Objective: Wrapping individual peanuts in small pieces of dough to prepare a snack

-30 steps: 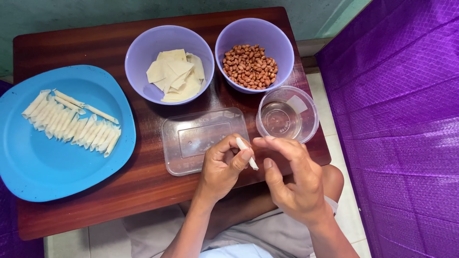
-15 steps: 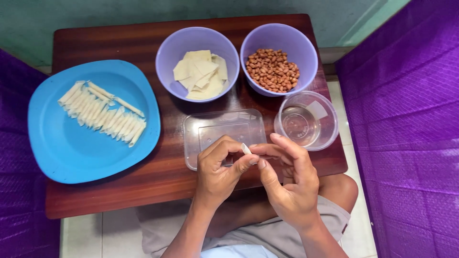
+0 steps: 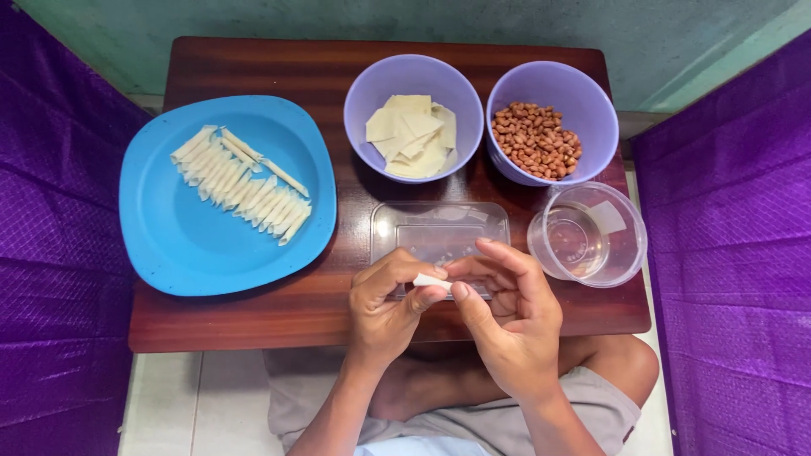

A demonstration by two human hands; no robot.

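A person sits at a small dark wooden table [image 3: 253, 317], seen from above, purple fabric [image 3: 51, 253] hanging on both sides.

At about nine o'clock from the hands, a blue plate [image 3: 169, 253] holds a slanting row of pale rolled pastry sticks [image 3: 241, 186], lying side by side.

At twelve o'clock stands a lilac bowl of flat pastry squares [image 3: 412, 135]. Just in front of it, a clear rectangular lid [image 3: 439, 228] lies flat, partly hidden under the fingers.

Near the table's front edge, the two hands meet. The left hand [image 3: 384, 308] is curled, thumb and forefinger pinching one end of a small white pastry roll [image 3: 431, 281]. The right hand [image 3: 511, 325] is also partly closed, its thumb and fingertips touching the roll's other end. The roll's long axis runs roughly from nine to three o'clock, tilting slightly, between both thumbs. Both hands are equally near it; neither palm is flattened open.

At one o'clock sits a second lilac bowl, filled with peanuts [image 3: 534, 139]. At two o'clock, a round clear tub [image 3: 587, 236] holds a little clear liquid, near the table's right edge.

Bare wood lies between plate and hands.
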